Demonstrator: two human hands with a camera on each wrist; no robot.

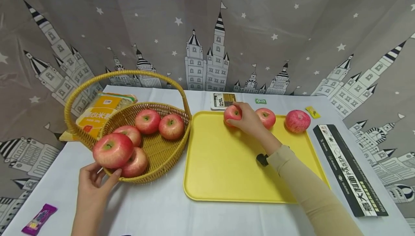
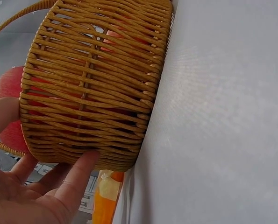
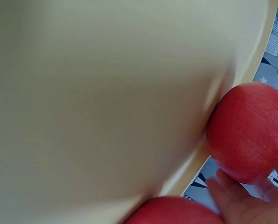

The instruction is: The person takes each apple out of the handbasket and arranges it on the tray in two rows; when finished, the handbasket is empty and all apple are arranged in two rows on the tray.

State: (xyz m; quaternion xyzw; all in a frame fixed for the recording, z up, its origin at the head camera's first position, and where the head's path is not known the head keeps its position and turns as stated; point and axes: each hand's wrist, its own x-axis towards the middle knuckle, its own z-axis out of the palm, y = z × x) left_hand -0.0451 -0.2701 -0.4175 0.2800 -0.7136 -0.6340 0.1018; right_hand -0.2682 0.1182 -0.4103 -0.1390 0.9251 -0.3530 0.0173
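A wicker basket (image 1: pixel 162 153) with a tall handle holds several red apples (image 1: pixel 147 121), one large apple (image 1: pixel 113 150) piled on top at its near left rim. My left hand (image 1: pixel 94 185) grips that rim; in the left wrist view its thumb is at the edge and its fingers (image 2: pixel 75 179) lie against the woven wall. Over the far edge of the yellow tray (image 1: pixel 223 167), my right hand (image 1: pixel 248 120) holds an apple (image 3: pixel 248 133) between thumb and fingers. To its right, a second apple (image 1: pixel 266 118) and a third apple (image 1: pixel 297 121) sit along the tray's far side.
Behind the basket lies an orange food packet (image 1: pixel 100 115). A small box (image 1: pixel 220 101) and a green wrapper (image 1: pixel 260 101) are beyond the tray. Right of it are a yellow wrapper (image 1: pixel 312 112) and a long black pasta box (image 1: pixel 350 171). A purple wrapper (image 1: pixel 39 219) lies near left.
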